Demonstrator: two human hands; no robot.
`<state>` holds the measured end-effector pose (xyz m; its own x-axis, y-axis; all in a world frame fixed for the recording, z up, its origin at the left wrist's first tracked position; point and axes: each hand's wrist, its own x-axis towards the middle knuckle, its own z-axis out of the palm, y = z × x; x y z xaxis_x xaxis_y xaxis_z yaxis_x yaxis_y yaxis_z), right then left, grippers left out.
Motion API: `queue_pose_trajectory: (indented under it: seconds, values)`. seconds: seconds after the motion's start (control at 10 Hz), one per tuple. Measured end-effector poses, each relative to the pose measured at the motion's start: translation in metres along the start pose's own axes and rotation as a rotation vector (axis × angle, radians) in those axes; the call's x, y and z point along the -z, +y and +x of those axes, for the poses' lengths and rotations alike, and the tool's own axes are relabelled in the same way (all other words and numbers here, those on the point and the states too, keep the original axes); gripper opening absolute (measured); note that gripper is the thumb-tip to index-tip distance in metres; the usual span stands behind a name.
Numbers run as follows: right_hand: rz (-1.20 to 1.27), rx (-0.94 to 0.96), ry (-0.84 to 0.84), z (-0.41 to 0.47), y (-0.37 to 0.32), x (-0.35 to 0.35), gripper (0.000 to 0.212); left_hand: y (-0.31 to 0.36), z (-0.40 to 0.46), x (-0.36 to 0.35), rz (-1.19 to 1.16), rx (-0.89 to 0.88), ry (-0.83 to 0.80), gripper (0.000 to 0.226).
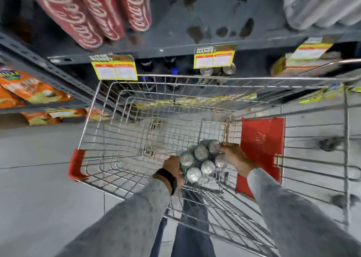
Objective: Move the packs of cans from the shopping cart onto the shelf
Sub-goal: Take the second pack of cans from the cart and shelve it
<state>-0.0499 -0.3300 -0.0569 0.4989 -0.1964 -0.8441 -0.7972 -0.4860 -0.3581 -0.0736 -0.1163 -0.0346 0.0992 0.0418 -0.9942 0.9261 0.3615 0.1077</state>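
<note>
A shrink-wrapped pack of silver-topped cans [202,161] is inside the wire shopping cart [109,124], near its close right corner. My left hand [172,168], with a black watch on the wrist, grips the pack's left side. My right hand [235,158] holds its right side, fingers over the far cans. The grey metal shelf [175,18] stands right behind the cart, its middle stretch bare and stained. Whether the pack rests on the cart floor or hangs just above it I cannot tell.
Red cola packs [88,12] lie on the shelf's left, wrapped silver packs [322,3] on its right. Yellow price tags [114,67] hang from the shelf edge. Orange snack bags [29,88] fill the left rack. The cart's red child-seat flap [261,137] is at right.
</note>
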Motion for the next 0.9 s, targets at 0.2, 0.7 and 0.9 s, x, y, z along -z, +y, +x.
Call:
queue_pose_trajectory:
  seconds: [0.2, 0.7, 0.9]
  values:
    - [0.182, -0.081, 0.052, -0.020, -0.007, 0.005, 0.021, 0.008, -0.025, 0.004, 0.215, -0.053, 0.084, 0.026]
    - [0.481, 0.152, 0.026, -0.204, -0.112, 0.104, 0.033, 0.084, -0.215, 0.038, 0.169, -0.366, -0.055, 0.028]
    - [0.515, 0.375, 0.071, -0.255, -0.193, 0.171, 0.035, 0.132, -0.299, 0.006, 0.073, -0.570, -0.153, 0.022]
